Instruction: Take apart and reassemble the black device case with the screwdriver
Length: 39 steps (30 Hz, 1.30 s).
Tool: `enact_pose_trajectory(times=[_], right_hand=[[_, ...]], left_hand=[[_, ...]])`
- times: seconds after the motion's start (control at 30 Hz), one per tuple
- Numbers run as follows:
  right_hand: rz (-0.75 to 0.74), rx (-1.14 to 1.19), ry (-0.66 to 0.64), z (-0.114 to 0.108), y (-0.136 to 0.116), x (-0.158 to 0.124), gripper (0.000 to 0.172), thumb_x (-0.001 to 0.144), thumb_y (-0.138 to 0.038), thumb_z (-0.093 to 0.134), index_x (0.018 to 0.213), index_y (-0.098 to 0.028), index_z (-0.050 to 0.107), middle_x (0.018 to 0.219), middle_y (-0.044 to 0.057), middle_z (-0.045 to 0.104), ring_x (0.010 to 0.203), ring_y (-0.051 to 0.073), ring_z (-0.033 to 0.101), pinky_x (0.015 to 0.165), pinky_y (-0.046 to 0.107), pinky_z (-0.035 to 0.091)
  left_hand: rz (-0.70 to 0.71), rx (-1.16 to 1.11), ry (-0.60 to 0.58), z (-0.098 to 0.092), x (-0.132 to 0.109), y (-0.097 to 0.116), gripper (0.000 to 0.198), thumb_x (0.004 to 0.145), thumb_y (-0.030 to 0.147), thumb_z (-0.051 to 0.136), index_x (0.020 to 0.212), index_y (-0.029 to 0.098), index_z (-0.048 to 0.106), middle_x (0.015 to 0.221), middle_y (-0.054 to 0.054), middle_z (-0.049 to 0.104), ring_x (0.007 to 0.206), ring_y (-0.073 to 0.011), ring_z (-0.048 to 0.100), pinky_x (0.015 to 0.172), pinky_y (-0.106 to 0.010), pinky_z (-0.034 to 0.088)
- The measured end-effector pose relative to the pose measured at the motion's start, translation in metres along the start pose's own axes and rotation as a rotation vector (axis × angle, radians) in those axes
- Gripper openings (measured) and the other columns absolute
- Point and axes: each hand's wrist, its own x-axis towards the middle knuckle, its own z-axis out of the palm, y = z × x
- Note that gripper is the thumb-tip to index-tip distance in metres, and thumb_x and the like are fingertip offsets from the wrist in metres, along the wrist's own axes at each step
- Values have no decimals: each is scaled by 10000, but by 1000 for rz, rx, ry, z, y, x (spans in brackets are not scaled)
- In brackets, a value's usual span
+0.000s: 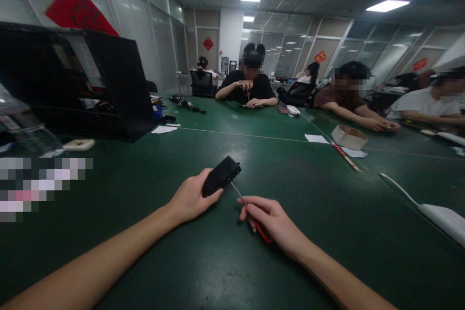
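Currently, a black, oblong, box-shaped device [220,177] is gripped in the left hand [191,196], over the middle of a dark green tabletop [218,271]. A slim tool with a red handle and a thin metal shaft [263,233] is pinched in the right hand [274,218], its shaft pointed at the device's near edge; whether contact is made cannot be told. The 2 hands are held apart, near each other. Beyond them, to the right, a small, open, pale cardboard box [347,138] is seen.
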Motion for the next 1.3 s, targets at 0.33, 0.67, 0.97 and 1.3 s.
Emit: enact_pose_trajectory(times=[0.33, 0.67, 0.97, 1.3], right_hand=[[42, -89, 37, 0, 4, -1, 481, 803, -466, 710, 1165, -154, 658, 654, -50, 519, 471, 72, 457, 461, 227, 360], [13, -67, 31, 1, 2, -3, 460, 837, -497, 673, 1146, -159, 633, 655, -36, 547, 523, 100, 503, 509, 240, 386], [-91, -72, 99, 0, 7, -3, 407, 863, -521, 644, 1093, -186, 614, 686, -58, 461, 511, 72, 380, 473, 219, 309], [-210, -54, 167, 25, 6, -8, 417, 787, -359, 774, 1159, -227, 640, 1049, 24, 683, 944, 177, 624, 866, 299, 472]], left_hand=[[10, -10, -32, -1, -1, 2, 419, 880, 455, 578, 1200, 189, 522, 855, -42, 658, 693, -197, 612, 612, -280, 418], [-32, -64, -28, 0, -1, 2, 372, 880, 480, 576, 1095, 178, 552, 782, -19, 614, 643, -179, 550, 585, -276, 369], [-222, -824, -174, 18, -20, 32, 517, 980, 576, 334, 1110, 154, 602, 1092, -110, 663, 1046, -233, 581, 970, -358, 410], [-213, -969, -255, 27, -32, 51, 583, 941, 460, 542, 1457, 216, 421, 1507, -90, 448, 1444, -259, 319, 1206, -393, 217]])
